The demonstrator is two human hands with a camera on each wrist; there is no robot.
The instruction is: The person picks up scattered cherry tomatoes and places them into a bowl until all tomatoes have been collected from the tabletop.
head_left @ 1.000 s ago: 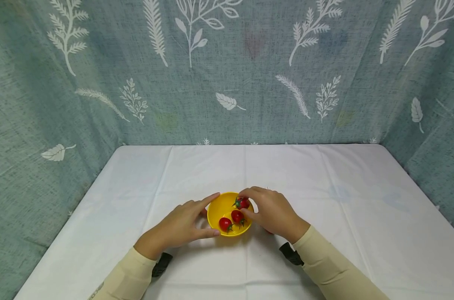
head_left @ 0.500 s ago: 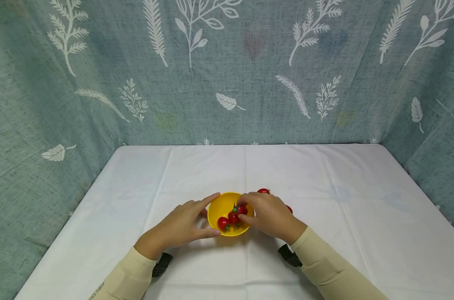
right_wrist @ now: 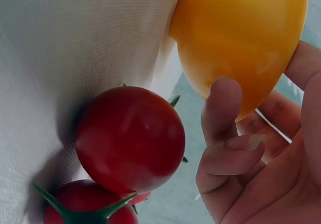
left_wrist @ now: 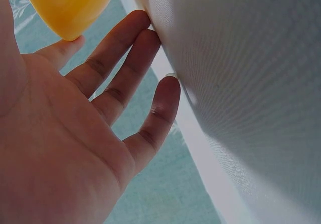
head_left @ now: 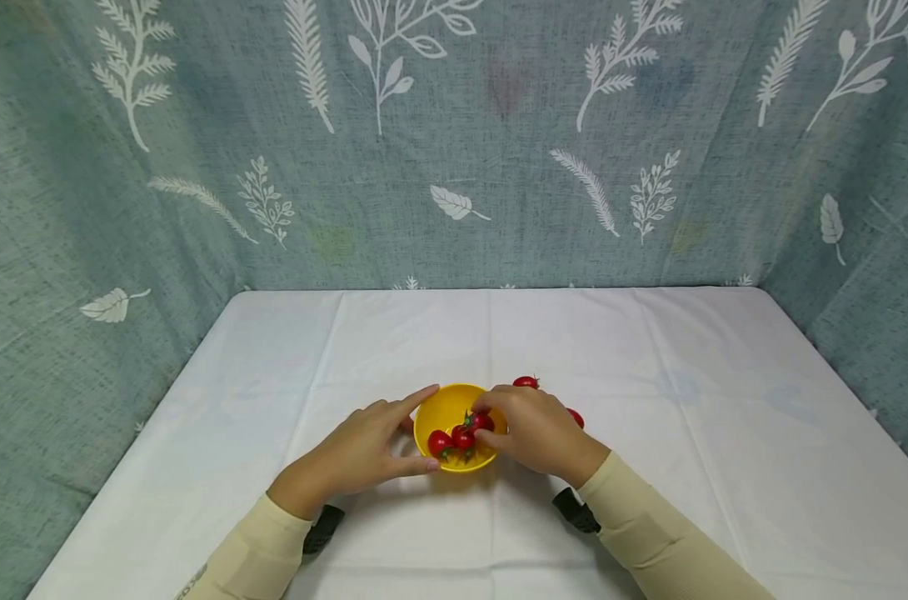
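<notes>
A yellow bowl (head_left: 441, 410) stands on the white tablecloth in front of me. My left hand (head_left: 367, 446) rests against its left side, thumb and forefinger spread along the rim; in the left wrist view the other fingers extend loosely below the bowl. Over the right rim reaches my right hand (head_left: 540, 429), pinching a cherry tomato (head_left: 480, 421) between thumb and forefinger inside the bowl. Two more lie in there, a middle cherry tomato (head_left: 463, 437) and a left cherry tomato (head_left: 439, 443). The right wrist view shows the bowl's outside only, so the pinched tomato is hidden there.
Beyond the right hand, a cherry tomato (head_left: 526, 382) lies on the cloth, and another cherry tomato (head_left: 576, 417) is partly hidden by that hand. Close to the right wrist camera is a large-looking tomato (right_wrist: 130, 138). A patterned curtain (head_left: 454, 167) encloses the table.
My right hand has lowered a little into the bowl with its tomato, and the two others have shifted left. Tomatoes on the cloth have come into view. The left hand stays put.
</notes>
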